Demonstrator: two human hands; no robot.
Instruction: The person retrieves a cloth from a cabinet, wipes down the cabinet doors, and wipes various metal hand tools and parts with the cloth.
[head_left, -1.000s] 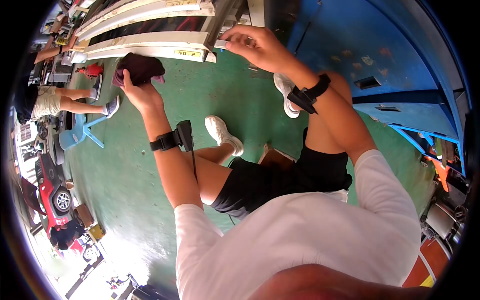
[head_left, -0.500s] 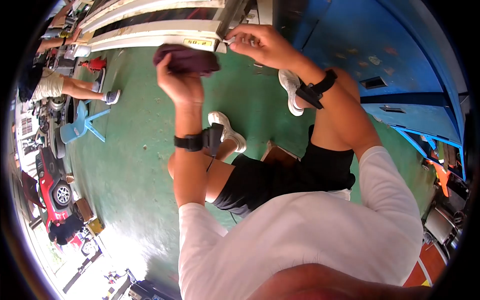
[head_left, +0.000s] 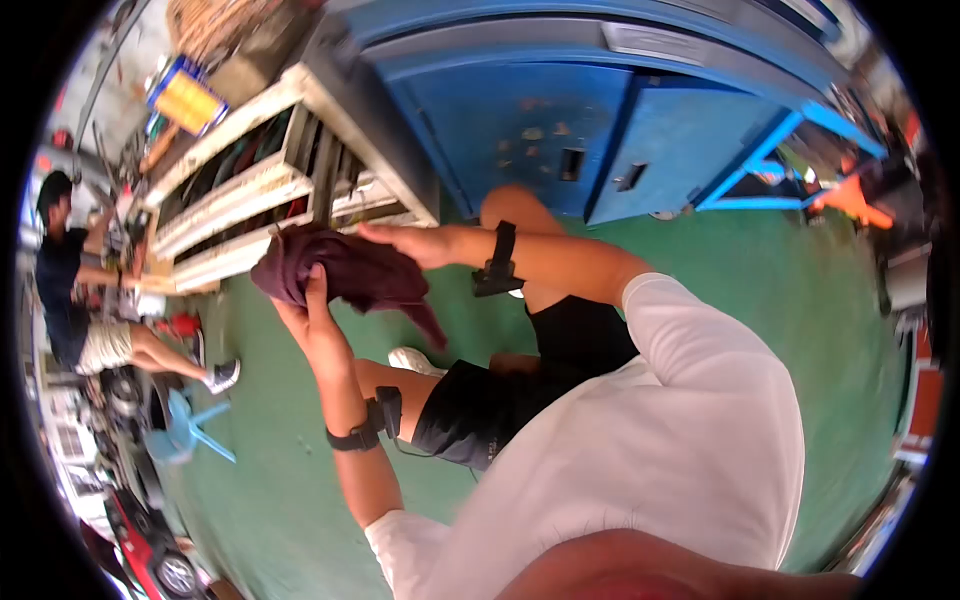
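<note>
A crumpled dark maroon cloth (head_left: 350, 268) is in my left hand (head_left: 312, 312), whose thumb presses on its near side and whose other fingers are partly hidden. One end of the cloth hangs down towards my knees. My right hand (head_left: 420, 245) lies along the cloth's right side with its fingers stretched out flat. Fingertips and cloth look to be touching, though the contact is partly covered. Just beyond both hands stands a worn cream rack (head_left: 235, 222) with slatted shelves. Each wrist wears a black strap with a small device.
Blue metal cabinets (head_left: 510, 130) stand ahead, one door ajar. A yellow-and-blue can (head_left: 190, 97) sits on top of the rack. At left, another person (head_left: 75, 290) stands by the rack, near a light blue stool (head_left: 185, 428) and a red vehicle (head_left: 145, 545).
My view has swung towards the cabinets. My right hand has left the rack's corner, where its fingers were pinched, and come to the cloth. The cloth has loosened from a folded bundle.
</note>
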